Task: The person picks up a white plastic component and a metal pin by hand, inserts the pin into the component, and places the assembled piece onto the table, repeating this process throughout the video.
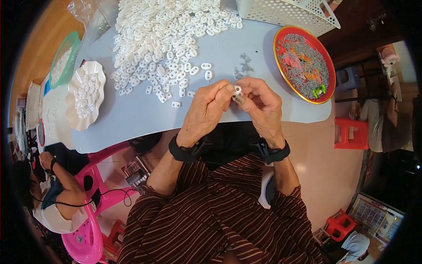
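Observation:
Near the table's front edge, my left hand and my right hand meet. Between their fingertips is a small white plastic piece with two holes; both hands pinch it. Whether a grey part sits in it, I cannot tell. Just beyond my fingers lies a small group of grey screw-like pieces. A large heap of the same white two-holed pieces spreads over the far left, with loose ones scattered toward my left hand. To the right, a red round tray with a gold rim holds many grey pieces.
A white scalloped dish of white pieces and a green basket stand at the left. At the back right is a white perforated basket. Another person sits at the lower left by a pink chair. A red stool stands right.

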{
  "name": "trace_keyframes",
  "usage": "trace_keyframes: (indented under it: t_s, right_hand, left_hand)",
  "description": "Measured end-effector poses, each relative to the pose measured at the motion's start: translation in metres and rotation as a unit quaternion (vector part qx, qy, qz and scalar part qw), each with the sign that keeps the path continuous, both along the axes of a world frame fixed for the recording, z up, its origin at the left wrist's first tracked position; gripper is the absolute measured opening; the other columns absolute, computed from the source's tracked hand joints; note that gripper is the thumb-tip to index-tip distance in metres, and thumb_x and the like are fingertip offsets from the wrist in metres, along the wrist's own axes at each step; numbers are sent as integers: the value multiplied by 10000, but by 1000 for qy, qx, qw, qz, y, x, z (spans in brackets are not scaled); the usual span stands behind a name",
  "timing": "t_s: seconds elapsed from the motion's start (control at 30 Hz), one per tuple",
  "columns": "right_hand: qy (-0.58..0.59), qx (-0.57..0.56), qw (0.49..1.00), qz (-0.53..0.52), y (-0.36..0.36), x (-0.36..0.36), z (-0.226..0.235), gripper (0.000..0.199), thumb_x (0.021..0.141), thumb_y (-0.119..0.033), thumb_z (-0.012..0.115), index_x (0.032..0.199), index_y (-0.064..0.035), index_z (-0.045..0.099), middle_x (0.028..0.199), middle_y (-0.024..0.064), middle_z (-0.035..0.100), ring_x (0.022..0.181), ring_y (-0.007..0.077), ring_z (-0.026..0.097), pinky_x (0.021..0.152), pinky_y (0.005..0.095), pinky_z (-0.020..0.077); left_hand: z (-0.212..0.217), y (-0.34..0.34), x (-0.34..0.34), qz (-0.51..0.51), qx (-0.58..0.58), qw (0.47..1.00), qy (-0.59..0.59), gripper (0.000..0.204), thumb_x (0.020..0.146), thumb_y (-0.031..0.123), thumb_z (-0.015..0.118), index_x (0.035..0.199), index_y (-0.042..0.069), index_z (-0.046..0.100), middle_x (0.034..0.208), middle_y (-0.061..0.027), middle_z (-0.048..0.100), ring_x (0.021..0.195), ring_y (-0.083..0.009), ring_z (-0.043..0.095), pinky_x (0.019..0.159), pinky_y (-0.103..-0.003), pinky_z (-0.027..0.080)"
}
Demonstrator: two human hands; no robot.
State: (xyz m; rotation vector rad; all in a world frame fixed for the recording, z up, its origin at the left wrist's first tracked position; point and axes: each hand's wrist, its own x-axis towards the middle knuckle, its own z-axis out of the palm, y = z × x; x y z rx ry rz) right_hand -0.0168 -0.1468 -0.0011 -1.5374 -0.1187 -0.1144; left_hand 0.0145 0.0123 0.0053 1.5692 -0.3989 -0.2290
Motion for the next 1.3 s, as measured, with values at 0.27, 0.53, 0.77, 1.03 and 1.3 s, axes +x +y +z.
trace_keyframes:
  t_s: [0.27,0.53,0.77,1.03,1.3]
  right_hand:
    - [-17,-9,1000,11,2,2,-3,312,812,-55,714,1098,-11,597,794,-12,587,682,53,514,592,190,428]
    - [-58,-32,998,13,4,3,-8,299,793,-34,723,1073,-15,620,756,-18,550,656,60,493,578,195,415]
    - [-93,-70,993,-9,4,1,-8,298,772,-39,741,1051,-18,640,740,-7,547,652,66,498,584,202,419]
    - [-106,-105,988,-27,7,2,-9,298,762,-59,750,1036,-36,636,722,1,569,620,70,521,545,207,422]
    - [-101,-133,985,-45,8,-1,-9,242,778,-92,751,976,-36,625,697,8,577,608,76,529,531,211,425]
  left_hand:
    - [-2,0,0,-2,-10,1000,5,310,971,227,467,775,-7,523,607,-13,458,580,-91,410,530,-255,353]
    - [-1,-3,-2,24,-26,999,27,305,973,222,487,795,-21,534,620,-4,463,601,-80,435,545,-239,372]
    - [-4,1,0,-7,-24,999,22,306,979,228,482,808,-19,540,625,-3,470,605,-76,434,545,-234,369]
    - [-7,-1,-1,-1,-36,999,8,306,984,236,476,820,-13,545,630,-4,465,599,-83,426,540,-241,368]
    - [-5,1,-2,-12,-24,1000,-3,337,990,254,459,799,-18,517,617,-14,451,597,-91,409,533,-253,357]
